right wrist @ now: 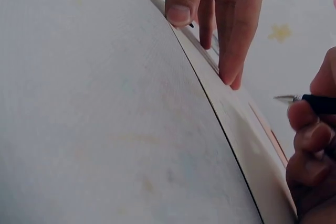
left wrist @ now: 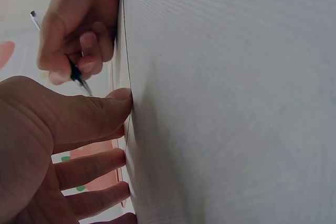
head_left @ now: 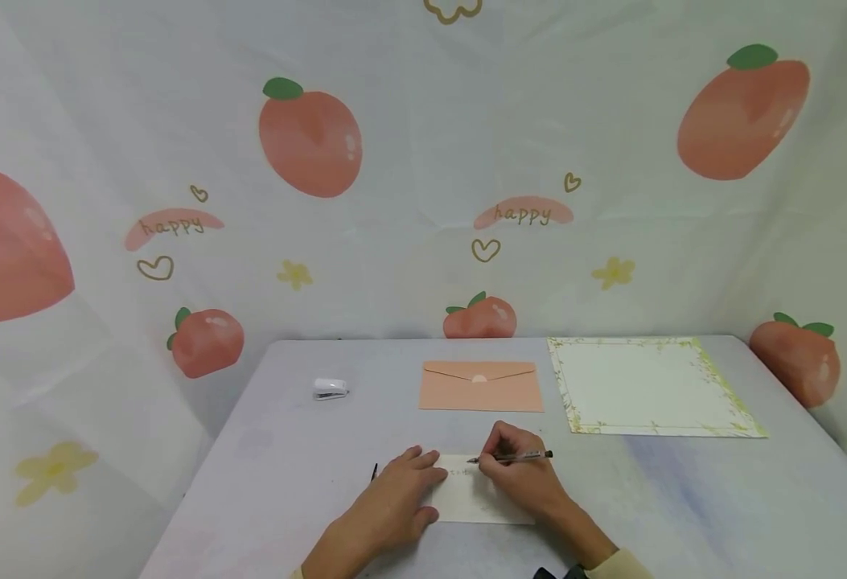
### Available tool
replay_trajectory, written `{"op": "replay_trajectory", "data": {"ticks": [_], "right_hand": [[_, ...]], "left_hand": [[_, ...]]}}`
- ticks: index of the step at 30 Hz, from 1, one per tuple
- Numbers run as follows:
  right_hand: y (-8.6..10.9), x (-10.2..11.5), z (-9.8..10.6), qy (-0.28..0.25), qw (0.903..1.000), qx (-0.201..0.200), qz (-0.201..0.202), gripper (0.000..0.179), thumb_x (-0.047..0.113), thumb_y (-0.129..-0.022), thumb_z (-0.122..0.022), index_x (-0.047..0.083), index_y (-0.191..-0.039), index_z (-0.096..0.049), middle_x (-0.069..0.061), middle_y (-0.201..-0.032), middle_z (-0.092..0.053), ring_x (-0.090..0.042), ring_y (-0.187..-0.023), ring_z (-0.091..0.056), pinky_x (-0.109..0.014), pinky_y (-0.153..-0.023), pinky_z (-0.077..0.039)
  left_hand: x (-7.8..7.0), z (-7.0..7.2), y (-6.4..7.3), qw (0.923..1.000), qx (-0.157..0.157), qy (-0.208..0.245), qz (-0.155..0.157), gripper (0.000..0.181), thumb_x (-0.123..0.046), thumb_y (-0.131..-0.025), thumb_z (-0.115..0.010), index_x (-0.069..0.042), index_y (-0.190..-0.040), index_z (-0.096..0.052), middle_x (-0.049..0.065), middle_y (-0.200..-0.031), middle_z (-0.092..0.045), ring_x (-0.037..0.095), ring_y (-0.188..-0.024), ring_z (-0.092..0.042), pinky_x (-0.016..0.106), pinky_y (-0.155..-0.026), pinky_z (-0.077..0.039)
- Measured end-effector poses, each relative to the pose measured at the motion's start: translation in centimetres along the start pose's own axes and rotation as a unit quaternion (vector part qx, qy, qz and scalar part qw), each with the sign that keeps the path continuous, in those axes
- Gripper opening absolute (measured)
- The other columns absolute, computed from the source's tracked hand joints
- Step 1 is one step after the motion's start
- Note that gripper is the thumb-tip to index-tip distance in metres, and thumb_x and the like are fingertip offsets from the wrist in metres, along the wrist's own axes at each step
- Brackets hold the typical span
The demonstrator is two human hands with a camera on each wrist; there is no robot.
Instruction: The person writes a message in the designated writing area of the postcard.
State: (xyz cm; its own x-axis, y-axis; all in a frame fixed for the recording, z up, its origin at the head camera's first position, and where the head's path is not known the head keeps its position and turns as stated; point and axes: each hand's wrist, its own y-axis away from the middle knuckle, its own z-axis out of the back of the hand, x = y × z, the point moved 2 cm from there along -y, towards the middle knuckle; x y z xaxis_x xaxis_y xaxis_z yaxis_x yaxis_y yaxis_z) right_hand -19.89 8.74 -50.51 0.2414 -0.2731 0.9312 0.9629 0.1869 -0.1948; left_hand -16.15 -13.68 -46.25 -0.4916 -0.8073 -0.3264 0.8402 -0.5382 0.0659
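Note:
A small cream card (head_left: pixel 477 507) lies on the table in front of the person, with a short line of faint handwriting near its top. My left hand (head_left: pixel 400 500) rests on the card's left side, fingers spread and fairly straight; thumb and fingertips press its edge in the left wrist view. Between thumb and fingers, my right hand (head_left: pixel 528 478) pinches a dark pen (head_left: pixel 530 456) with a metal tip. In the right wrist view, the pen's tip (right wrist: pixel 286 98) appears slightly raised off the card. A thin black object (head_left: pixel 374 472), partly hidden, lies beside the left hand.
Beyond the card lies a closed orange envelope (head_left: pixel 481 396). A white stapler (head_left: pixel 330 388) sits at the back left. At the back right is a large sheet with a floral border (head_left: pixel 647 386). A fruit-print curtain (head_left: pixel 394 265) hangs around the table.

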Motion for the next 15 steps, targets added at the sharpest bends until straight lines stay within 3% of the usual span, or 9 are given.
{"op": "replay_trajectory", "data": {"ticks": [4,8,15], "right_hand": [[0.1,0.3,0.8,-0.032,0.9984,0.013,-0.044,0.014,-0.004,-0.093,-0.070,0.008,-0.087,-0.066,-0.006,-0.078,-0.073,-0.011,-0.066,-0.062,-0.020,-0.057,-0.048],[0.7,0.6,2.0,-0.076,0.9938,0.039,-0.071,0.007,-0.002,-0.098,-0.066,0.001,-0.093,-0.063,-0.010,-0.078,-0.072,-0.010,-0.060,-0.057,-0.018,-0.052,-0.045],[3.1,0.8,4.1,-0.189,0.9729,0.062,-0.118,0.010,0.001,-0.103,-0.063,-0.002,-0.097,-0.056,-0.003,-0.079,-0.071,-0.009,-0.059,-0.054,-0.020,-0.052,-0.044]], "left_hand": [[-0.2,0.0,-0.2,1.0000,0.003,-0.003,0.003,0.048,-0.020,-0.092,-0.088,-0.012,-0.138,-0.075,0.013,-0.153,-0.067,0.043,-0.145,-0.060,0.057,-0.121,-0.051],[-0.2,-0.1,-0.3,1.0000,0.005,-0.005,0.006,0.048,-0.020,-0.092,-0.088,-0.012,-0.138,-0.075,0.013,-0.154,-0.066,0.043,-0.145,-0.060,0.057,-0.121,-0.051],[-0.3,-0.3,-0.1,0.9998,-0.005,-0.021,-0.004,0.049,-0.020,-0.092,-0.088,-0.010,-0.138,-0.076,0.014,-0.153,-0.067,0.045,-0.144,-0.061,0.057,-0.120,-0.052]]}}
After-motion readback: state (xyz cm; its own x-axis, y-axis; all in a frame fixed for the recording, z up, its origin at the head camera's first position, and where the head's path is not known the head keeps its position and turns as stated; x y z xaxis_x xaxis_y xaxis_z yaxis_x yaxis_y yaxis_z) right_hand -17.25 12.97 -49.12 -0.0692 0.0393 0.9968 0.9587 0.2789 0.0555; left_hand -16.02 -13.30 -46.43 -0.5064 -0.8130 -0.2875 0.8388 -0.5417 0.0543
